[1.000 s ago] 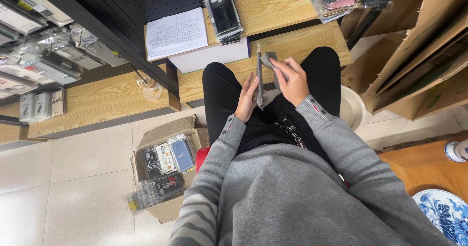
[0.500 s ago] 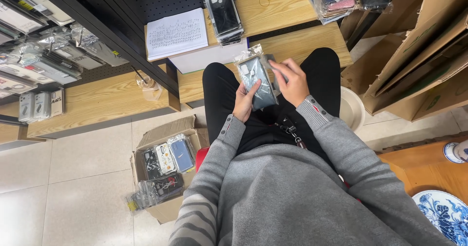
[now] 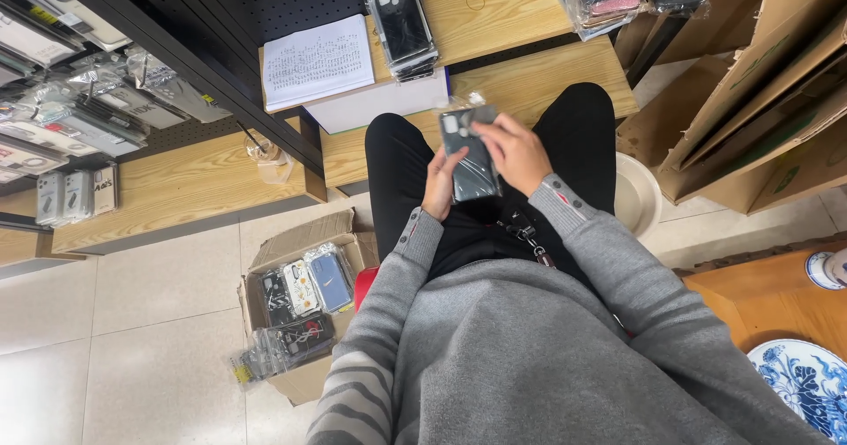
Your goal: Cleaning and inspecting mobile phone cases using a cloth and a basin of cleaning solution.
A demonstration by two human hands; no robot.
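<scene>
Left hand (image 3: 438,185): fingers curled against the left edge of a dark phone case (image 3: 471,156) in a clear sleeve, gripping it from below. Right hand (image 3: 514,151): closed on the same case at its upper right, fingertips (image 3: 481,129) pressed over the top face. The case is held upright above the lap, between both hands, over the black trousers (image 3: 397,154).

Surroundings: at 12 o'clock from the hands, a stack of packaged cases (image 3: 401,23) lies on a wooden shelf (image 3: 494,13); at 11 o'clock, a printed sheet (image 3: 318,61). At 8 o'clock, on the floor, an open cardboard box (image 3: 296,304) holds more cases.
</scene>
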